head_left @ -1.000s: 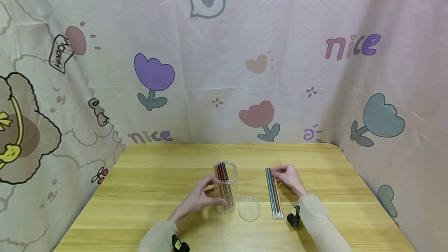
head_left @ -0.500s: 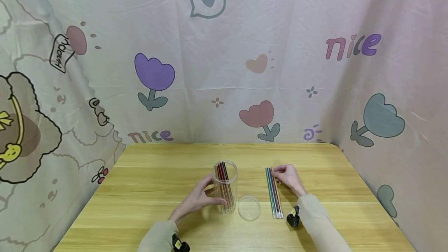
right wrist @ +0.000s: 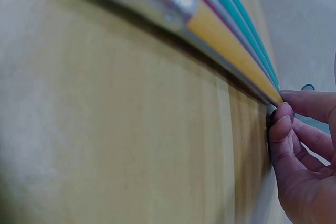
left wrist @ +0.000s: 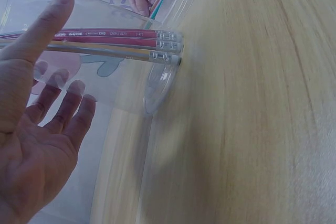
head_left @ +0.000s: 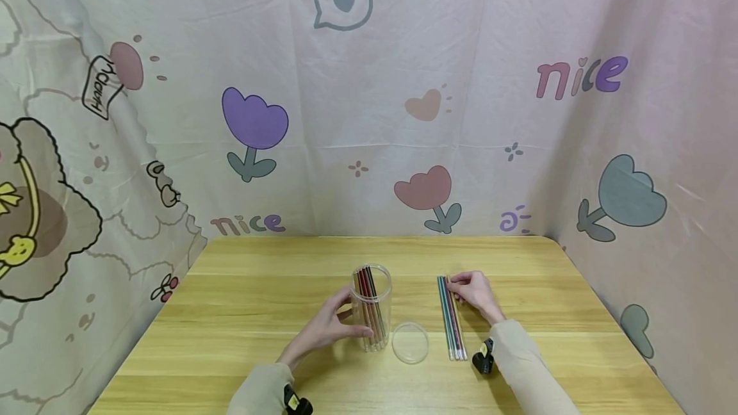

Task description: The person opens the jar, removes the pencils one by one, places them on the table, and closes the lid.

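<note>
A tall clear plastic jar [head_left: 383,319] stands upright on the table, left of the middle. My left hand [head_left: 325,326] grips its left side, thumb in front and fingers behind. Several pencils [head_left: 366,290] stand inside; the left wrist view shows their metal-capped eraser ends and red and dark shafts. Right of the jar lies its round clear lid [head_left: 410,342]. Farther right is a side-by-side row of pencils [head_left: 446,319], teal, dark and yellow. My right hand [head_left: 475,290] pinches the far end of the yellow pencil [right wrist: 226,45] at the row's right edge, low over the table.
The wooden table [head_left: 259,300] runs back to a printed cloth backdrop [head_left: 346,114], with more cloth hanging along both sides. A dark wrist camera [head_left: 483,357] sits by the right sleeve, close to the pencils' near ends.
</note>
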Available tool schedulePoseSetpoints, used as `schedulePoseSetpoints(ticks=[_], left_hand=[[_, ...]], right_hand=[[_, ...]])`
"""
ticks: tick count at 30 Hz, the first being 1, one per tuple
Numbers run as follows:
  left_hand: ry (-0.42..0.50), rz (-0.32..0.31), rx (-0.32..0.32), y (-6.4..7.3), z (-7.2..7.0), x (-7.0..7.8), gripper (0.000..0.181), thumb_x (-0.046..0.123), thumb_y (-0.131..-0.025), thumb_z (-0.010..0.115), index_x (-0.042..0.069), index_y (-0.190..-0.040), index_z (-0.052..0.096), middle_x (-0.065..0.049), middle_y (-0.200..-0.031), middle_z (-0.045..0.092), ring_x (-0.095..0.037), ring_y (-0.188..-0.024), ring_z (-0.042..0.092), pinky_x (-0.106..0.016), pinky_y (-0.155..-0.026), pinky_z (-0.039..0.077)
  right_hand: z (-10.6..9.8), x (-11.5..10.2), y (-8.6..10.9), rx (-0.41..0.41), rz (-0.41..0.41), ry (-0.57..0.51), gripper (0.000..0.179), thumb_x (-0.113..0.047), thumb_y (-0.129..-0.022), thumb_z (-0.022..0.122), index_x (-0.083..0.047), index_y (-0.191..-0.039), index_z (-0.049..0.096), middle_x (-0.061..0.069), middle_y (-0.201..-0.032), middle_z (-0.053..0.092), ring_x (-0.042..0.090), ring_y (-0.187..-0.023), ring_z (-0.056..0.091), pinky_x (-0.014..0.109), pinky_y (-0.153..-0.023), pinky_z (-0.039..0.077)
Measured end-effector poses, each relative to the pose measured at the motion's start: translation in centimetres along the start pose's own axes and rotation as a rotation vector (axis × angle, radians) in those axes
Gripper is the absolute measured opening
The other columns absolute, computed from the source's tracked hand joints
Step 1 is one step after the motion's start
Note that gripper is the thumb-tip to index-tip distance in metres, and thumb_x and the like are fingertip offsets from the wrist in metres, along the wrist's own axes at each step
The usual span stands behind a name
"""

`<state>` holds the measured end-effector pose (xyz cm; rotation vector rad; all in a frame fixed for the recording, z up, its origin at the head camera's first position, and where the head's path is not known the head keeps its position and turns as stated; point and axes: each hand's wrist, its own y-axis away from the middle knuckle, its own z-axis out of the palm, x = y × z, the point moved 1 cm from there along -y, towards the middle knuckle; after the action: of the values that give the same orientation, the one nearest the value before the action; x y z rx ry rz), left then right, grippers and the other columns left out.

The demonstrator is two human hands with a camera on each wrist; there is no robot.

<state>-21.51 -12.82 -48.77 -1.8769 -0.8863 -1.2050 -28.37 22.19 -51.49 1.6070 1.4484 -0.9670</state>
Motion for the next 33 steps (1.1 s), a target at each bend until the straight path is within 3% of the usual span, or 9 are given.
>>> schedulePoseSetpoints(ticks=[27,33], left_hand=[[-0.012,0.011,-0.003,0.0,-0.1,-0.1,0.081,0.015,-0.076,0.088,0.014,-0.147,0.047,-0.014,-0.145,0.054,-0.04,-0.136,0.049,-0.059,-0.116,0.043],[-0.015,0.02,-0.002,0.0,-0.1,-0.2,0.081,0.015,-0.076,0.087,0.014,-0.147,0.047,-0.014,-0.145,0.054,-0.04,-0.136,0.049,-0.059,-0.116,0.043]], right_hand=[[-0.7,-0.6,0.0,-0.026,0.006,-0.103,0.026,-0.003,-0.092,0.068,0.014,-0.112,0.066,0.013,-0.081,0.071,0.013,-0.062,0.062,0.02,-0.051,0.056],[-0.9,-1.4,0.1,-0.016,-0.022,-0.124,0.03,-0.003,-0.092,0.068,0.014,-0.116,0.065,0.021,-0.089,0.072,0.014,-0.064,0.062,0.021,-0.054,0.058]])
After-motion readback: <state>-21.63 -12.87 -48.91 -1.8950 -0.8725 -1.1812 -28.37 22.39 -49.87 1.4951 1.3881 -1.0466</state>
